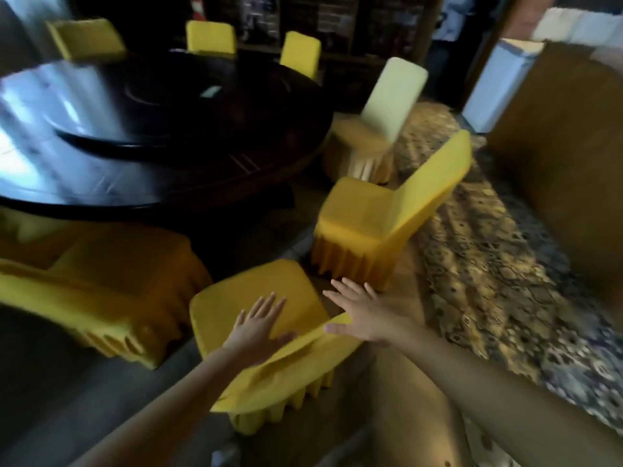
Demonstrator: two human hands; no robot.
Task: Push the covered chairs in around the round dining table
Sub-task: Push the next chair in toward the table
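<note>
A dark round dining table (188, 183) fills the upper left. Directly below me stands a yellow-covered chair (236, 298), its backrest nearest to me. My left hand (258, 326) lies over the top of that backrest with straight fingers spread. My right hand (360, 313) hovers open at the backrest's right corner, thumb touching the cloth. A second yellow chair (364, 217) stands to the right, away from the table. A pale cream-backed chair (387, 106) stands beyond it. Another yellow chair (111, 274) sits at the left, partly under the table edge.
Three yellow chair backs (210, 37) show along the table's far side. A patterned rug (488, 264) covers the floor to the right, beside a brown sofa (573, 156). Dark shelving (354, 25) lines the back wall. The picture is motion-blurred.
</note>
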